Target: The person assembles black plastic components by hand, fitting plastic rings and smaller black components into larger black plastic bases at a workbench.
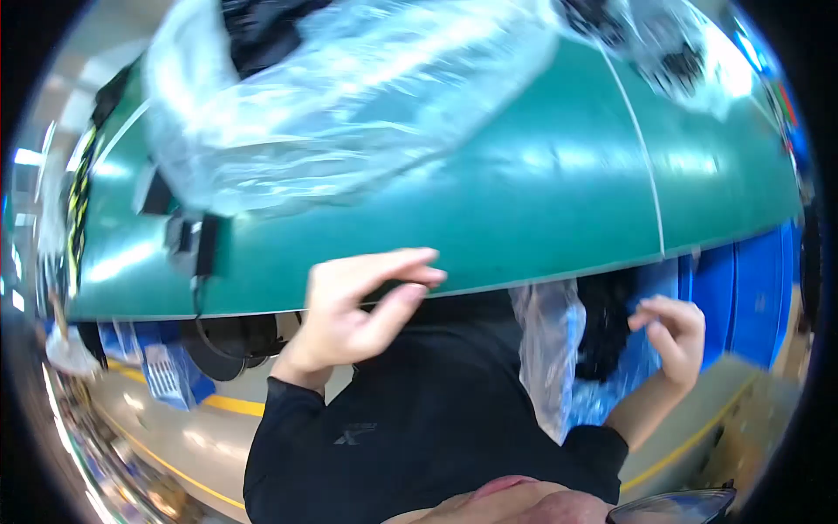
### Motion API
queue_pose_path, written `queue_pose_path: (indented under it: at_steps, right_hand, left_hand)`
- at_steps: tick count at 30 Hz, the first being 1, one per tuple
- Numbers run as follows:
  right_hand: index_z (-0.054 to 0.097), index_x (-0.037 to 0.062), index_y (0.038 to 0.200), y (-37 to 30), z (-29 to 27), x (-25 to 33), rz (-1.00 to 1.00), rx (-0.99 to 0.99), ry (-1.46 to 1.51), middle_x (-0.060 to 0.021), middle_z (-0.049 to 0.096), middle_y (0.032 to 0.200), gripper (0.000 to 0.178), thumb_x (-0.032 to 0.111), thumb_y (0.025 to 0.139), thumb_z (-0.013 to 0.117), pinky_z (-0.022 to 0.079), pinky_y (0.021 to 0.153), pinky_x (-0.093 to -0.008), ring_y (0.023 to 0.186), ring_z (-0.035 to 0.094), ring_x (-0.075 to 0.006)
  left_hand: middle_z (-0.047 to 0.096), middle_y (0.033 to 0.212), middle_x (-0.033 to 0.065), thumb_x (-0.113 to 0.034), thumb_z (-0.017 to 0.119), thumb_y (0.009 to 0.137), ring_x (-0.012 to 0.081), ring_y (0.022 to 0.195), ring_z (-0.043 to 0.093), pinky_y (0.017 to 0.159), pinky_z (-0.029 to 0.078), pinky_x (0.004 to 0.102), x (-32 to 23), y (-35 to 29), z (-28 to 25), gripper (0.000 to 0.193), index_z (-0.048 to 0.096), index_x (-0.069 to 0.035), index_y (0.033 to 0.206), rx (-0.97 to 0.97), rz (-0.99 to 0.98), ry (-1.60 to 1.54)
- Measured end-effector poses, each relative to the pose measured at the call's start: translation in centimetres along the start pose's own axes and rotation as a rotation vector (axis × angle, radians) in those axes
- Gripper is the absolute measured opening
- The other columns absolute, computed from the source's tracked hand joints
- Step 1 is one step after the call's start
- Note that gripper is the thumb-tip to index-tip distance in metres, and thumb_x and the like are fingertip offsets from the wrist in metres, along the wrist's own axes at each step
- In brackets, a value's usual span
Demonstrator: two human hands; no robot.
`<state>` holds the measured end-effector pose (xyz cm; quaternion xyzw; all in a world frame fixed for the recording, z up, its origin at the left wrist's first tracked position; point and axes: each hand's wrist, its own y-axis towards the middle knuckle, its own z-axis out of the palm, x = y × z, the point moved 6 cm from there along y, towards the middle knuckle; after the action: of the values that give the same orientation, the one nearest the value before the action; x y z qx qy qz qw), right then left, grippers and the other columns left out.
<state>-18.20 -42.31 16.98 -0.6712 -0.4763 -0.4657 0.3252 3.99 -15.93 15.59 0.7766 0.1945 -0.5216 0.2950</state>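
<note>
Noted at far left: black-and-yellow striped cord [77,205] along the edge of the green table [524,218]; below, on the floor side, blue crate [196,384]; on the tabletop, black adapter-like block [207,244], with a cable [199,301] running down over the near edge; across the left and middle of the far side, large clear bag [349,131], rumpled and glossy, with black contents [262,35] partly seen; judged light, limp and slippery in the film, heavier wherever filled; best taken by a gathered fold with the full hand, or around the contents, to avoid stretching or tearing; next, left hand [340,314], raised near the table's front edge, thumb and fingers slightly apart, nothing visible between; farther right, at the far side, second clear bag [655,52], also with something dark inside; below the near edge, clear film [548,349] beside black material [602,323]; judged soft and yielding, better scooped from beneath than pinched; close by, right hand [679,336], loosely curled, thumb just off the fingers, apparently empty; cannot tell about contact with the black material; at far right, blue bin [758,293] beneath the table edge.
</note>
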Motion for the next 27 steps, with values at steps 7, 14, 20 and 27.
queue_pose_path:
  at_steps: [7, 14, 20, 27]
  right_hand:
    - [0.064, -0.0047, 0.089, 15.4, 8.1, 10.0, -0.285, 0.034, -0.171, -0.0124, 0.065, 0.077, 0.017, 0.007, 0.077, 0.065, 0.048, 0.067, -0.0264, 0.071, 0.062, -0.0177]
    - [0.067, 0.0012, 0.093, 36.1, 16.6, 11.4, -0.563, 0.065, -0.470, -0.0094, 0.068, 0.083, 0.024, 0.019, 0.077, 0.065, 0.049, 0.072, -0.0278, 0.076, 0.063, -0.0156]
    - [0.067, 0.0018, 0.093, 44.7, 26.3, 12.6, -0.622, 0.006, -0.501, -0.0121, 0.067, 0.085, 0.033, 0.028, 0.073, 0.069, 0.050, 0.075, -0.0300, 0.078, 0.065, -0.0206]
    - [0.062, -0.0014, 0.106, 47.8, 31.8, 13.1, -0.412, -0.094, -0.690, -0.0195, 0.062, 0.102, 0.057, 0.040, 0.069, 0.072, 0.047, 0.086, -0.0333, 0.098, 0.060, -0.0312]
  left_hand:
    - [0.067, 0.088, 0.0129, 0.003, 0.060, 0.075, 0.0227, 0.078, 0.067, 0.071, 0.052, 0.0284, 0.1, -1.4, -1.3, 0.027, 0.062, 0.002, 0.102, -0.018, 0.105, 0.028]
    - [0.067, 0.085, 0.0100, 0.000, 0.062, 0.077, 0.0216, 0.073, 0.065, 0.065, 0.051, 0.0283, 0.0, -0.8, -1.3, 0.029, 0.061, 0.000, 0.105, 0.000, 0.156, -0.087]
    - [0.066, 0.080, 0.0118, 0.000, 0.061, 0.078, 0.0229, 0.070, 0.065, 0.063, 0.051, 0.0288, 0.8, -1.2, -1.8, 0.025, 0.061, 0.002, 0.103, -0.007, 0.144, -0.161]
    - [0.063, 0.076, 0.0132, -0.005, 0.059, 0.081, 0.0252, 0.064, 0.062, 0.058, 0.049, 0.0316, 1.0, -1.3, -1.9, 0.020, 0.061, 0.003, 0.100, -0.008, 0.175, -0.197]
